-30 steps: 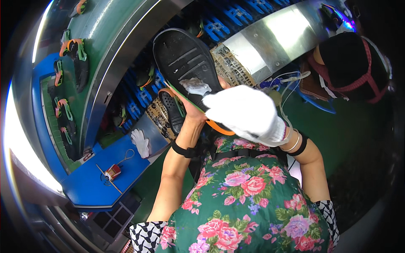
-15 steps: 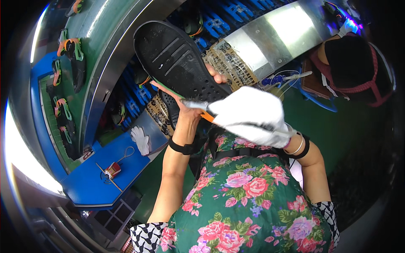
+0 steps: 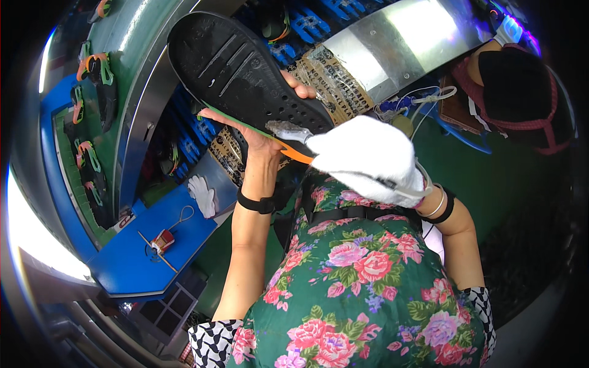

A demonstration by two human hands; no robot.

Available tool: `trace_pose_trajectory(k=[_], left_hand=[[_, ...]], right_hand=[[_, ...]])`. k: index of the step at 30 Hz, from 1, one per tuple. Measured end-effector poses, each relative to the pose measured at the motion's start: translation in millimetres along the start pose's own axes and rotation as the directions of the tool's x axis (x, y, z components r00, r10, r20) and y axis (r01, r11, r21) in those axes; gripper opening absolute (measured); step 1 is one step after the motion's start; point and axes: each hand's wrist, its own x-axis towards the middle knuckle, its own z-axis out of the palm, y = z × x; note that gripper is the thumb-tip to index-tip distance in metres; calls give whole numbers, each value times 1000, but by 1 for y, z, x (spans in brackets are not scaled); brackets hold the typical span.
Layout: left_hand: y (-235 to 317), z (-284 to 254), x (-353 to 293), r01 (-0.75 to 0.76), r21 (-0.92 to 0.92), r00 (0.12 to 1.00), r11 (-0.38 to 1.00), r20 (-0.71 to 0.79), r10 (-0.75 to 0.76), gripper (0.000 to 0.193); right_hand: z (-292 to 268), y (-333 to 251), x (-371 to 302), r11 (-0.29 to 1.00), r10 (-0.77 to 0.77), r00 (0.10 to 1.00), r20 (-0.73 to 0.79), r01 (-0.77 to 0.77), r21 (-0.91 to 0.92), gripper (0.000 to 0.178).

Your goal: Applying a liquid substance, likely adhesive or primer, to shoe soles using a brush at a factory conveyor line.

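My bare left hand (image 3: 248,136) is closed around a large black sandal sole (image 3: 245,76), tilted with its wide end at the upper left. Fingertips show past its right edge, while the palm and thumb lie along the lower left edge. Green and orange strap parts (image 3: 293,153) show under the sole. In a white glove, my right hand (image 3: 371,161) is closed on a small brush (image 3: 288,131) with a greyish, clotted-looking tip. That tip is over the sole's perforated narrow end; I cannot tell if it touches. The glove hides most of the handle.
A blue side table (image 3: 147,251) carries a white glove (image 3: 202,195) and a small red object with a wire loop (image 3: 162,241). Black shoes with coloured straps (image 3: 101,86) stand on a green conveyor. A metal ledge (image 3: 392,43) with taped cardboard (image 3: 331,83) lies beyond my hands.
The sole has moved up and to the left with my left hand. The brush tip has shifted up and slightly right, and my gloved hand has risen a little.
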Motion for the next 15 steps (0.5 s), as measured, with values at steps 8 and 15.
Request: trace_pose_trajectory(k=[8, 15], left_hand=[[1, -5, 0, -1, -1, 999, 1000, -40, 1, 141], [5, -1, 4, -59, 67, 998, 996, -21, 60, 143]], right_hand=[[-1, 6, -8, 991, 73, 997, -12, -71, 111, 28], [1, 7, -12, 978, 127, 992, -12, -123, 167, 22]])
